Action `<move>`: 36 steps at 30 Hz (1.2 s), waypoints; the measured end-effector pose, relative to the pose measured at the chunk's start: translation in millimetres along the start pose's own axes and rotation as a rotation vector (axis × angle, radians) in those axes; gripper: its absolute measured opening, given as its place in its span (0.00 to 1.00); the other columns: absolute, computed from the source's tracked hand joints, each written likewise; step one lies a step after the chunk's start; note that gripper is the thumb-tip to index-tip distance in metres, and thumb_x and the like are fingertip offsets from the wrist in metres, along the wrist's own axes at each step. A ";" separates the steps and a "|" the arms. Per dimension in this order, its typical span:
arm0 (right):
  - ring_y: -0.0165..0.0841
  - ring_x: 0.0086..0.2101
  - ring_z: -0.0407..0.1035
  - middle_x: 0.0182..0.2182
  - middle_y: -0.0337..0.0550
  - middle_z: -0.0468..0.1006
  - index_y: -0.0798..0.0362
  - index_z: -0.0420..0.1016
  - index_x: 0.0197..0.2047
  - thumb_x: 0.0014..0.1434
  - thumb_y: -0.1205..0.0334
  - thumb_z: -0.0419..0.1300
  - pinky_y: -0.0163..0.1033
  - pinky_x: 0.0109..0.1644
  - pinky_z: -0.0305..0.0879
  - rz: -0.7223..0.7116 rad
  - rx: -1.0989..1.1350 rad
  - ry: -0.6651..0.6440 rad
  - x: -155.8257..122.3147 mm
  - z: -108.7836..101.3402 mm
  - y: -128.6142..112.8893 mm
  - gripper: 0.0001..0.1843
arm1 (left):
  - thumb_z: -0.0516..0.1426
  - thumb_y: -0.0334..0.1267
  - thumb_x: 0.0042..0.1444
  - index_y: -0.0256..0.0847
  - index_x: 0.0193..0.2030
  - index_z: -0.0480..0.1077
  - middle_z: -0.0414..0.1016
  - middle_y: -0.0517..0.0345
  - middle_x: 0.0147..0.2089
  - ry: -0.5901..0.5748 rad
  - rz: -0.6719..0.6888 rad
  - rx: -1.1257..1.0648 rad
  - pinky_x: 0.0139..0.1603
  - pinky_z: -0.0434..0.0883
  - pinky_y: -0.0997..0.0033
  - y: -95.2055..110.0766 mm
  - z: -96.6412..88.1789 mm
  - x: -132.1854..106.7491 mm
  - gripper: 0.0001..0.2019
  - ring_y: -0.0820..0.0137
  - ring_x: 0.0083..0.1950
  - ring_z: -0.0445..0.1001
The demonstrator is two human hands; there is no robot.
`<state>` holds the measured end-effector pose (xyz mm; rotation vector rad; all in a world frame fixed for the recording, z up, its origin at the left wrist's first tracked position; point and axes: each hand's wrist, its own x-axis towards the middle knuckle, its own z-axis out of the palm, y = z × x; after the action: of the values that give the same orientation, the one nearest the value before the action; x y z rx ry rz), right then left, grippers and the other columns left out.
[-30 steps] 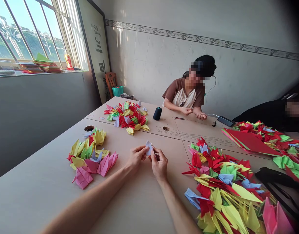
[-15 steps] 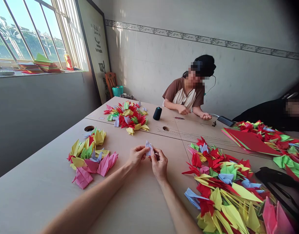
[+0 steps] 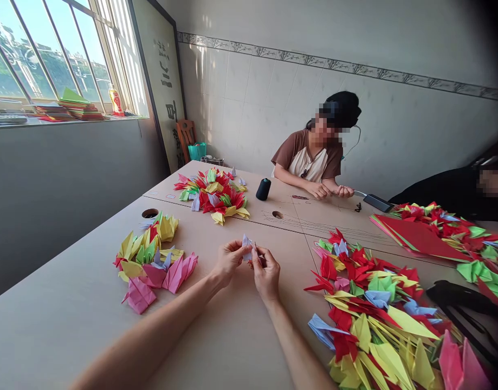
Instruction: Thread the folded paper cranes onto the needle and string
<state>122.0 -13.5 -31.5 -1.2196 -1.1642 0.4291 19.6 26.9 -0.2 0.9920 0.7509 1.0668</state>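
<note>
head view: over the smooth worktop [image 3: 70, 303], the left hand [image 3: 230, 259] pinches a small lilac folded paper [image 3: 246, 241], and the right hand [image 3: 266, 271] is closed on its other edge. the paper lies at about two o'clock from the left hand and eleven from the right, long axis roughly twelve to six, neither hand clearly nearer. it looks crisp, creased, pointed. a grainy reddish thing [image 3: 250, 264] shows just below, unclear. spiky paper heaps sit at four [image 3: 360, 330] and ten o'clock [image 3: 138, 295].

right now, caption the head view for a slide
Left hand pinches pale folded paper, right hand alongside, between colourful paper heaps.
</note>
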 end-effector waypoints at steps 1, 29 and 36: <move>0.26 0.22 0.64 0.28 0.40 0.75 0.55 0.73 0.39 0.58 0.52 0.55 0.31 0.26 0.63 0.025 0.027 0.008 0.2 0.4 0.1 0.14 | 0.66 0.45 0.38 0.34 0.27 0.74 0.64 0.63 0.23 0.007 0.007 0.002 0.20 0.47 0.78 0.5 0.7 -0.2 0.16 0.83 0.20 0.50; 0.27 0.22 0.61 0.21 0.36 0.67 0.55 0.68 0.32 0.60 0.51 0.53 0.30 0.26 0.59 0.021 -0.056 -0.048 -0.3 -2.2 5.8 0.15 | 0.62 0.49 0.44 0.34 0.28 0.70 0.61 0.64 0.21 -0.164 0.005 0.145 0.21 0.46 0.77 5.9 -6.4 3.0 0.17 0.81 0.21 0.51; 0.27 0.22 0.63 0.22 0.37 0.68 0.54 0.67 0.31 0.59 0.50 0.53 0.30 0.26 0.59 0.045 -0.019 -0.040 0.9 -1.7 4.8 0.15 | 0.60 0.48 0.48 0.34 0.26 0.69 0.62 0.62 0.23 -0.167 0.066 0.148 0.24 0.52 0.77 6.1 -2.5 -0.2 0.16 0.78 0.24 0.56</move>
<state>125.3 -12.0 -35.2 -1.2605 -1.1794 0.4793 15.2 28.4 4.5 1.2237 0.6710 0.9822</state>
